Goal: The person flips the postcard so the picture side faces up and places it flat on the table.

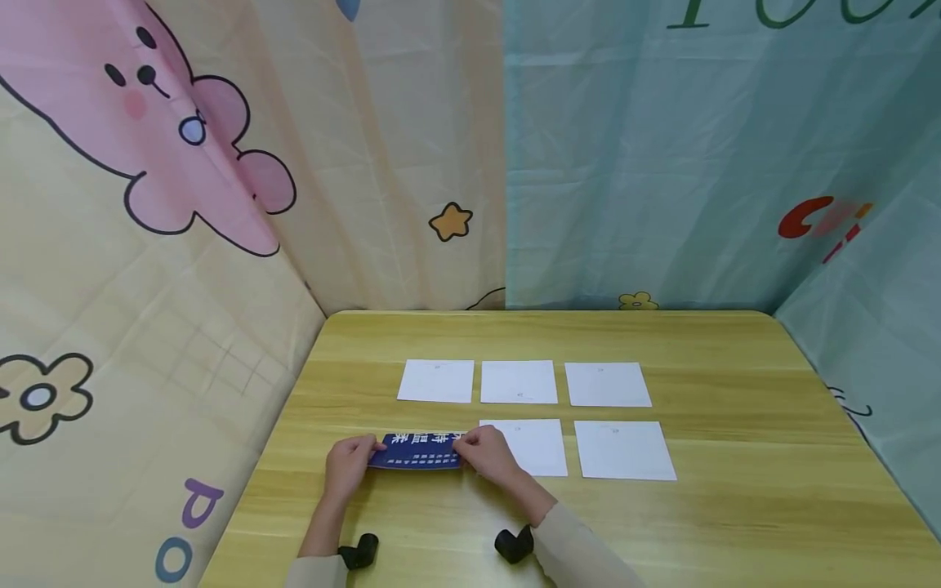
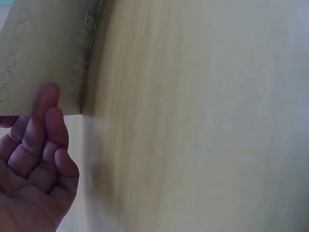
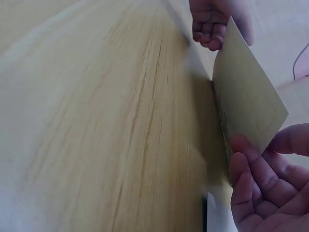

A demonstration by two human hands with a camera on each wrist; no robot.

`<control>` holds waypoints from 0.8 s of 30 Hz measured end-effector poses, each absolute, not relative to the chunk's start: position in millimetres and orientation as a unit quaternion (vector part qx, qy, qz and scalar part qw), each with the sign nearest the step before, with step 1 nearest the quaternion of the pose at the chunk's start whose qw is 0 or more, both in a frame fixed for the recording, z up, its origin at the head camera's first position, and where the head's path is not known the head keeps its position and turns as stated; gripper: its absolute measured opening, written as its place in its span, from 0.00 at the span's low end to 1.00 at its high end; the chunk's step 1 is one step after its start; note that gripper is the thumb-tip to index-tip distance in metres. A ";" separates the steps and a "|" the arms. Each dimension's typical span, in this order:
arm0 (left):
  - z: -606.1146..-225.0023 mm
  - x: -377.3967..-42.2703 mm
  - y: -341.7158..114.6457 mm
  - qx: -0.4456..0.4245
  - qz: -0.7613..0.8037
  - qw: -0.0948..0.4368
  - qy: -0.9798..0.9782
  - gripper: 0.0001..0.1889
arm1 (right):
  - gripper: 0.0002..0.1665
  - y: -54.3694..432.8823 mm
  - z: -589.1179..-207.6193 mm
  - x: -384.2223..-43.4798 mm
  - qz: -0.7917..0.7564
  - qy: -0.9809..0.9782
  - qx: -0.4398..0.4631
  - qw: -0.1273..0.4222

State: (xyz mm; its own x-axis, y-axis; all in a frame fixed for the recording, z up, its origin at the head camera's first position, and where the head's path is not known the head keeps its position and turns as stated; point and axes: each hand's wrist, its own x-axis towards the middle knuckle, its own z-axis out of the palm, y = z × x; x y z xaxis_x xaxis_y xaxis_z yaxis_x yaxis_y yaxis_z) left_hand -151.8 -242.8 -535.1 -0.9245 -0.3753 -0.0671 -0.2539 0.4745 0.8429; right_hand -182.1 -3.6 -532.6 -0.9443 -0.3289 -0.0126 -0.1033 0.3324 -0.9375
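A dark blue card with white printed characters [image 1: 417, 453] is held a little above the table's near left part, its printing upside down in the head view. My left hand [image 1: 349, 469] pinches its left end, and my right hand [image 1: 491, 456] pinches its right end. From the left wrist, the card's pale underside [image 2: 48, 53] shows a line of small ovals, with left fingertips [image 2: 49, 94] pressed against it. The right wrist view has the card tilted on edge [image 3: 246, 92], between right thumb and fingers; the left hand [image 3: 219, 21] is at its far end.
White cards with tiny marks lie in two rows: three at the back [image 1: 439, 381], [image 1: 519, 382], [image 1: 608, 385] and two in front [image 1: 544, 449], [image 1: 625, 451]. Printed curtains [image 1: 397, 147] stand behind the wooden table [image 1: 735, 506]. Black wrist devices [image 1: 360, 552] sit by both sleeves.
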 end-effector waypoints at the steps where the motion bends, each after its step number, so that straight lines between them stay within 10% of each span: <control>1: -534.6 -152.6 -242.5 0.179 -0.473 0.062 -0.861 0.14 | 0.11 -3.8 -533.0 -183.0 -0.560 0.812 -0.134 0.101; 24: -533.1 -153.1 -233.5 0.125 -0.397 0.021 -0.909 0.12 | 0.05 -8.0 -540.4 -189.3 -0.451 0.872 -0.181 0.061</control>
State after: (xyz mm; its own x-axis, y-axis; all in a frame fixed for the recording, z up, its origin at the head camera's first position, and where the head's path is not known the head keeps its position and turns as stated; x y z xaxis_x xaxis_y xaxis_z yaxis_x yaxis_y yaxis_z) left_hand -153.1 -233.5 -533.1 -0.9679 -0.2438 -0.0606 -0.2103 0.6539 0.7268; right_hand -189.3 -8.0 -540.4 -0.9274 -0.3697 0.0572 -0.2605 0.5284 -0.8081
